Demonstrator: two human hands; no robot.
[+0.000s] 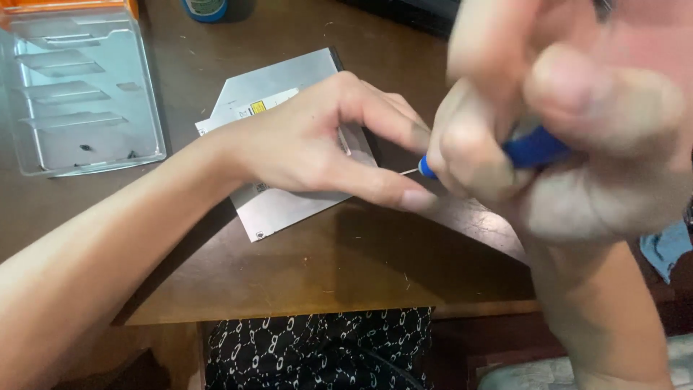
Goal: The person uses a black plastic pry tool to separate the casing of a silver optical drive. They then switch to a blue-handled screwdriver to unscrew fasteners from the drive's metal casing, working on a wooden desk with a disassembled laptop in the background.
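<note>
**Count of things on and about the counter**

Two hands: one left hand (pixel 317 148), one right hand (pixel 570 137). One screwdriver (pixel 530 149) with a blue handle, and a single thin metal tip. One flat silver drive (pixel 278 198) with one pale label, lying mid-counter. One clear plastic tray (pixel 79 90) at the far left corner, with one orange piece along its far edge. One round blue-topped container (pixel 206 9) at the far edge. One brown wooden counter (pixel 303 274). One blue cloth (pixel 668 249) off the right edge. One black-and-white patterned fabric (pixel 317 347) below the near edge.
</note>
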